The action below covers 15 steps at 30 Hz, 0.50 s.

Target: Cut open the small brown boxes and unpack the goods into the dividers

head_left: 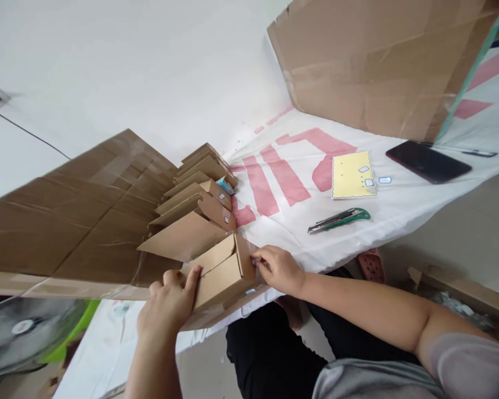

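A closed small cardboard box (221, 270) lies in front of me near the table's edge. My left hand (169, 299) holds its left end, the thumb on the lid and the fingers over the far side. At the box's right end, my right hand (280, 270) has thumb and forefinger pinched together against the cardboard; whatever is between them is too small to make out. Just behind, a row of several open cardboard boxes (191, 233) stands with flaps raised. A blue packet (225, 185) pokes out of one of them.
A green utility knife (340, 220), a yellow sticker sheet (353, 175) and a dark phone (428, 161) lie on the white cloth (286, 235). Large cartons stand at left (66, 216) and back right (382, 66). A fan (23, 328) is at lower left.
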Each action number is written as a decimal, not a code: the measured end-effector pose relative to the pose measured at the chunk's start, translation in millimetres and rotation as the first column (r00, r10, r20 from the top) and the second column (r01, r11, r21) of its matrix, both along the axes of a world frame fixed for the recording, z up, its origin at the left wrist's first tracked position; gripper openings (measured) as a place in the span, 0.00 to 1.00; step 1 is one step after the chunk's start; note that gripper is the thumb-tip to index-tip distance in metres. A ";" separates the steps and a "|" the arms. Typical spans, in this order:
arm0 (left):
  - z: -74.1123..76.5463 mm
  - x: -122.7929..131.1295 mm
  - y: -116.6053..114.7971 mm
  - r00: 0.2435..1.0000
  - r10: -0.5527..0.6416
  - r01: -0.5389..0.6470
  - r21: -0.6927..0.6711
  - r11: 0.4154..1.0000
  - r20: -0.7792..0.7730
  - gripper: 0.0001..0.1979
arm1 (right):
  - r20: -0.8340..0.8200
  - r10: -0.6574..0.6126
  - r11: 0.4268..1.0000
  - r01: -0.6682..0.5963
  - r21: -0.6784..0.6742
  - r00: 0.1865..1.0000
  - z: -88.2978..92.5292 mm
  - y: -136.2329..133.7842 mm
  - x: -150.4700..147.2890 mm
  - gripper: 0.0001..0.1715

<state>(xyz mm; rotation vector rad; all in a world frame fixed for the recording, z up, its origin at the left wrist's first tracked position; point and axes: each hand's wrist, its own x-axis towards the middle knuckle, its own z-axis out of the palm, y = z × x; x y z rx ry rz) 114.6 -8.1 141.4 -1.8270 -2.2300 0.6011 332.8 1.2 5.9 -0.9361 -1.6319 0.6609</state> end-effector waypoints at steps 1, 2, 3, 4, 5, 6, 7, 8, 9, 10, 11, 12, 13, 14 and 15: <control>-0.9 -2.0 0.4 1.000 -0.017 0.017 -0.004 1.000 -0.009 0.28 | -0.003 -0.005 1.000 0.005 -0.002 1.000 -1.5 -1.0 0.3 0.10; -1.8 -3.9 0.8 1.000 -0.028 0.028 -0.008 1.000 -0.014 0.28 | -0.006 -0.011 1.000 0.011 -0.006 1.000 -3.2 -2.1 0.6 0.09; -2.5 -5.5 1.1 0.999 -0.031 0.031 -0.011 0.999 -0.014 0.28 | -0.006 -0.017 1.000 0.017 -0.008 1.000 -4.6 -3.1 1.0 0.08; -3.0 -6.5 1.2 0.999 -0.030 0.029 -0.013 0.999 -0.011 0.28 | 0.000 -0.023 1.000 0.023 -0.005 1.000 -5.7 -3.9 1.4 0.08; -3.2 -6.9 1.3 1.000 -0.028 0.028 -0.017 0.999 -0.008 0.28 | 0.010 -0.026 1.000 0.026 0.002 1.000 -6.2 -4.4 1.6 0.09; -3.1 -6.5 1.1 1.000 -0.029 0.028 -0.023 0.999 -0.007 0.28 | 0.027 -0.027 1.000 0.027 0.015 0.999 -6.2 -4.4 1.7 0.09; -2.8 -5.5 0.9 0.999 -0.038 0.037 -0.030 0.999 -0.010 0.28 | 0.048 -0.027 0.999 0.026 0.032 0.998 -5.6 -4.0 1.7 0.09; -2.3 -3.9 0.5 0.999 -0.043 0.042 -0.033 0.999 -0.011 0.28 | 0.073 -0.028 0.998 0.025 0.050 0.997 -4.6 -3.3 1.5 0.09; -1.6 -2.0 0.2 0.999 -0.036 0.036 -0.031 0.999 -0.005 0.29 | 0.100 -0.030 0.997 0.024 0.067 0.995 -3.1 -2.3 1.2 0.09; -0.9 0.0 -0.2 1.000 -0.019 0.019 -0.026 0.999 0.009 0.29 | 0.128 -0.035 0.997 0.025 0.079 0.991 -1.5 -1.2 0.8 0.09; -0.2 1.9 -0.5 1.000 0.007 -0.007 -0.019 1.000 0.024 0.30 | 0.155 -0.042 0.996 0.029 0.084 0.987 0.3 -0.1 0.5 0.09; 0.5 3.4 -0.7 0.999 0.027 -0.026 -0.018 0.999 0.037 0.30 | 0.180 -0.050 0.996 0.035 0.081 0.982 2.1 0.8 0.3 0.09; 1.0 4.4 -0.9 0.998 0.037 -0.036 -0.018 0.999 0.042 0.30 | 0.203 -0.057 0.997 0.044 0.070 0.977 3.8 1.5 0.2 0.08; 1.3 4.8 -1.0 0.999 0.035 -0.034 -0.022 0.999 0.038 0.30 | 0.221 -0.060 0.997 0.049 0.056 0.973 5.3 1.8 0.4 0.08; 1.4 4.7 -1.0 1.000 0.017 -0.016 -0.028 0.999 0.026 0.29 | 0.229 -0.059 0.998 0.052 0.039 0.972 6.5 1.8 0.9 0.07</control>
